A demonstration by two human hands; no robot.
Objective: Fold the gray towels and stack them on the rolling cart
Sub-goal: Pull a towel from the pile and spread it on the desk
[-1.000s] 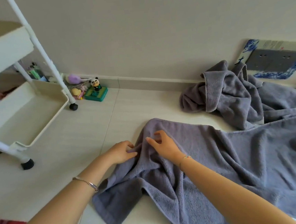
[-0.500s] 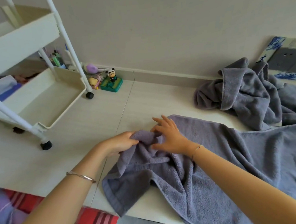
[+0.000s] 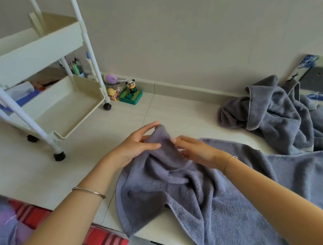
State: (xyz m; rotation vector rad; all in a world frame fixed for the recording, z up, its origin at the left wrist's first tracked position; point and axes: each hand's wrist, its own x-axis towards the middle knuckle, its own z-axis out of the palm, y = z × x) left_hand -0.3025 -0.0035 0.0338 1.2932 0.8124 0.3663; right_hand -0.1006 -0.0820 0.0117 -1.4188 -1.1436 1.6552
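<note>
Pale floor carries a rumpled gray towel [image 3: 192, 188]; left hand [image 3: 137, 146] pinches its far corner, right hand [image 3: 197, 150] rests open alongside, likely hunting the edge.

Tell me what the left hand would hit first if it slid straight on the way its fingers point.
The left hand points right and slightly away, so it would likely first meet the raised towel fold it touches, then the right hand.

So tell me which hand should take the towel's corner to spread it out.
Left. The left hand already has its fingers around the raised corner of the gray towel, on the open side toward the rolling cart; the right hand lies flat on the cloth.
</note>
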